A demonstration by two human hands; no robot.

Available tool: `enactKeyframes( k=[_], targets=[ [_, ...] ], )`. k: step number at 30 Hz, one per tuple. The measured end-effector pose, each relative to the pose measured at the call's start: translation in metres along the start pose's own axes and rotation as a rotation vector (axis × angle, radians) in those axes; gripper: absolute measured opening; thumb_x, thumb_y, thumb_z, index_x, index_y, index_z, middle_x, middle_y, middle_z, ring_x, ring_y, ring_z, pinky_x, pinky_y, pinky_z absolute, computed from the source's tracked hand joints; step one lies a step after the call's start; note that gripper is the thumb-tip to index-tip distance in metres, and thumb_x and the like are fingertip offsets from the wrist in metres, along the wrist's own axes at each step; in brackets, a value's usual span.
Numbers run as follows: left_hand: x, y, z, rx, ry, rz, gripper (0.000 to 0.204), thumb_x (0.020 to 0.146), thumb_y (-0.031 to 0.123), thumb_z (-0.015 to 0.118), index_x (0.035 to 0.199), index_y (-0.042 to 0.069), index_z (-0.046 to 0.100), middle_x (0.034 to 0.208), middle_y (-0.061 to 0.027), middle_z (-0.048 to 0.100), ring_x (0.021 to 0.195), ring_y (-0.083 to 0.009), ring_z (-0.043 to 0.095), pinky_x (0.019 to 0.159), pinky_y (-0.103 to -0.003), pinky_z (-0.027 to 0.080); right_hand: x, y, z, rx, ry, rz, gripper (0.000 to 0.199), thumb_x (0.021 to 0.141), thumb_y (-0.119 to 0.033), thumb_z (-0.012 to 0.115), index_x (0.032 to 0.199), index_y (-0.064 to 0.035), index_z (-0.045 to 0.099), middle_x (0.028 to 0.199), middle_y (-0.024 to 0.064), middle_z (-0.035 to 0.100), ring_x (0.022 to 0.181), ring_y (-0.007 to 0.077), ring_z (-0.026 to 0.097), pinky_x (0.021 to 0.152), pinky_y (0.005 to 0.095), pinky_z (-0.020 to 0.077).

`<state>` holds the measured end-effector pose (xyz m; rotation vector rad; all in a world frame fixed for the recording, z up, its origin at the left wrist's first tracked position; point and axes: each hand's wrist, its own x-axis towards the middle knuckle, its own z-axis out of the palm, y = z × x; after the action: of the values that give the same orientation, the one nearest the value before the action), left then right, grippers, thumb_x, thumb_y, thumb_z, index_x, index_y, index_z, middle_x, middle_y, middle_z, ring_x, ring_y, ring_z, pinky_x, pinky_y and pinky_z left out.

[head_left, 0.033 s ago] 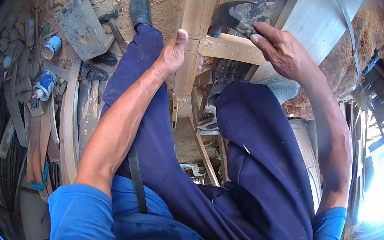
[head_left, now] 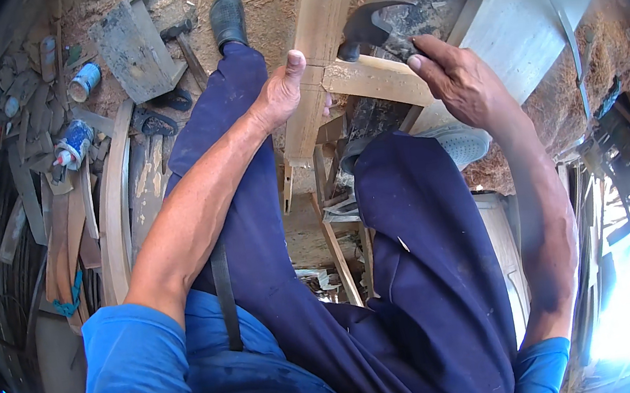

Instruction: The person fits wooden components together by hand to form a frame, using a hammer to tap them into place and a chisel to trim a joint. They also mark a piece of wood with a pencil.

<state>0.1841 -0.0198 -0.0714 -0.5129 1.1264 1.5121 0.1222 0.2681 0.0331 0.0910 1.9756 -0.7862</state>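
Observation:
My left hand point(head_left: 280, 98) is wrapped round a long pale wooden beam point(head_left: 324, 8) from its left side. The thumb points up along the near edge, and the fingers pass underneath, with fingertips showing on the right side. My right hand point(head_left: 466, 85) grips a dark claw hammer point(head_left: 366, 29) between thumb and fingers. The hammer head is over the joint where a wooden crosspiece point(head_left: 379, 81) meets the beam. Whether it touches the wood I cannot tell. Pencil-like lines and wood crumbs show near the joint.
A pale panelled wooden frame point(head_left: 512, 31) lies at the right. Sawdust and shavings cover the floor. At the left are a wooden box-like piece point(head_left: 133, 53), another hammer point(head_left: 188, 50), blue cans point(head_left: 75, 140), long curved boards point(head_left: 114, 211) and scrap wood. My legs flank the beam's near end.

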Motion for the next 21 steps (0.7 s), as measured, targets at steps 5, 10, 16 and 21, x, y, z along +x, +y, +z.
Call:
enactKeyframes(
  k=[5,10,16,21],
  targets=[
    [0.001,-0.001,0.001,0.022,-0.044,0.056,0.110,0.076,0.093,0.030,0.124,-0.003,0.055,0.084,-0.0120,0.066,0.075,-0.0196,0.069,0.071,-0.035,0.060,-0.008,0.012,-0.004,0.049,0.066,-0.005,0.034,0.104,-0.033,0.051,0.117,-0.0019,0.060,0.084,0.0253,0.065,0.082,0.0426,0.065,0.073,0.0495,0.0488],
    [0.004,0.000,0.002,0.030,-0.076,0.077,0.109,0.076,0.092,0.029,0.127,-0.001,0.054,0.086,-0.0112,0.066,0.078,-0.0193,0.069,0.072,-0.035,0.060,-0.012,0.025,-0.014,0.018,0.122,-0.017,0.036,0.102,-0.035,0.056,0.112,-0.0008,0.060,0.081,0.0243,0.065,0.079,0.0414,0.065,0.072,0.0491,0.0487],
    [-0.003,0.008,0.002,-0.007,-0.093,-0.013,0.110,0.079,0.091,0.029,0.137,0.000,0.049,0.101,-0.0140,0.067,0.087,-0.0218,0.070,0.081,-0.038,0.060,-0.038,0.037,-0.020,-0.110,0.248,-0.037,0.035,0.096,-0.036,0.066,0.105,-0.0029,0.058,0.069,0.0213,0.062,0.066,0.0415,0.062,0.064,0.0492,0.0473],
    [0.013,0.036,-0.010,0.017,0.079,0.269,0.115,0.078,0.093,0.034,0.144,-0.001,0.042,0.124,-0.0214,0.061,0.124,-0.0309,0.059,0.100,-0.048,0.054,-0.060,0.069,-0.013,-0.116,0.225,0.121,0.049,0.096,-0.044,0.064,0.125,-0.0047,0.055,0.090,0.0268,0.067,0.086,0.0449,0.065,0.079,0.0499,0.0476]
  ],
)
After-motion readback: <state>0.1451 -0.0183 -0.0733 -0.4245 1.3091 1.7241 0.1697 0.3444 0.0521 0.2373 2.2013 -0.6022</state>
